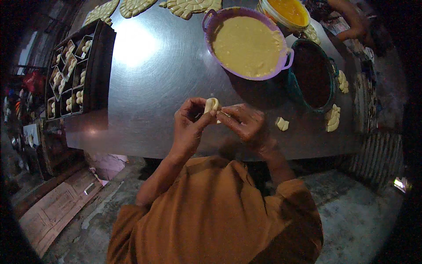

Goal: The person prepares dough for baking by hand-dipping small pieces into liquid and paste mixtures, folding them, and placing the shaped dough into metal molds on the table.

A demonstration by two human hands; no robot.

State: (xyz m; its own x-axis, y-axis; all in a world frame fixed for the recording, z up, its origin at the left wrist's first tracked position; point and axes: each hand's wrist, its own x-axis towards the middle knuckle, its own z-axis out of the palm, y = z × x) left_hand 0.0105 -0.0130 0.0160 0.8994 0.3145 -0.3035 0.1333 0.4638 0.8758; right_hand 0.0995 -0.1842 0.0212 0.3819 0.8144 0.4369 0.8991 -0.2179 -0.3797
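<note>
A small pale piece of dough (212, 105) is pinched between my two hands above the near part of the metal table. My left hand (191, 115) holds it from the left with thumb and fingers, and the dough stands up in a curled fold. My right hand (244, 122) grips its right side between thumb and fingertips. To the right of my right hand lies a loose dough piece (282, 124). Beyond my hands stands a purple two-handled tub (286, 61) of pale yellow filling (248, 46). Right of it is a dark green tub (327, 99) with dark brown contents.
The metal table (145, 88) reaches from side to side. On its left stand dark baking tins (99, 70) holding dough balls. Flattened, cut dough sheets (193, 6) lie at the far edge. More dough (333, 118) lies at right. A white bucket (274, 17) holds orange-yellow stuff; another person's arm (354, 22) is behind.
</note>
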